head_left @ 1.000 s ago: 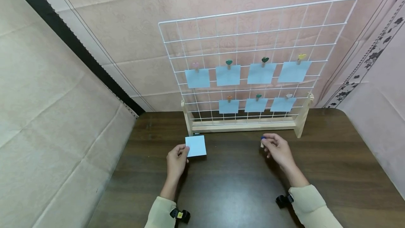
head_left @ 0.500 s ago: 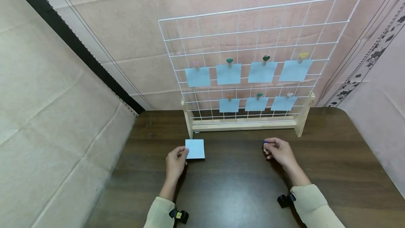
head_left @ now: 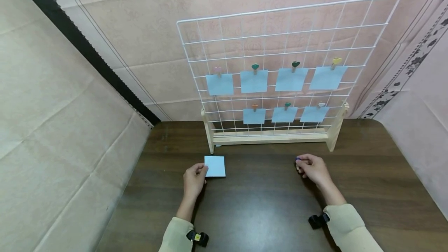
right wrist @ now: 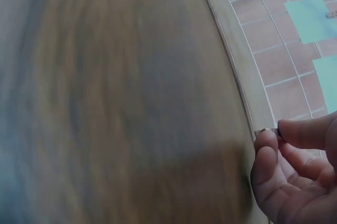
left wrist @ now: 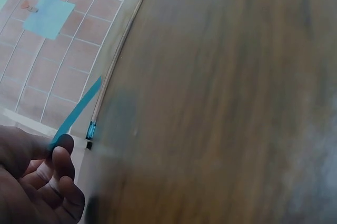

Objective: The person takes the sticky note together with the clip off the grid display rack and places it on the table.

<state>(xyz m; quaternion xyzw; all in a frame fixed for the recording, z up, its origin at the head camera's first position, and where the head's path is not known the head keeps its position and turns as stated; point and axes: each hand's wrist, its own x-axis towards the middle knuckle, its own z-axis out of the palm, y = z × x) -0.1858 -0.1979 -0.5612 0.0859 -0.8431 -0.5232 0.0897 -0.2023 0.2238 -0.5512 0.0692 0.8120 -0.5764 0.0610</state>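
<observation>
My left hand (head_left: pixel 194 182) pinches a blue note (head_left: pixel 215 166) at its left edge, thumb against fingers; the left wrist view shows the note nearly edge-on, as a narrow strip. The note is on the near side of the rack, near the left end of the base (head_left: pixel 269 139). My right hand (head_left: pixel 315 170) pinches a small blue-topped clip (head_left: pixel 298 159) between thumb and fingers, near the base's right end and well apart from the note. The white wire grid (head_left: pixel 288 9) stands in the wooden base on the tabletop (head_left: pixel 259 197). Seven blue notes hang on it by clips: four in the upper row (head_left: pixel 253 81), three in the lower row (head_left: pixel 254 116), the latter under the upper second to fourth.
</observation>
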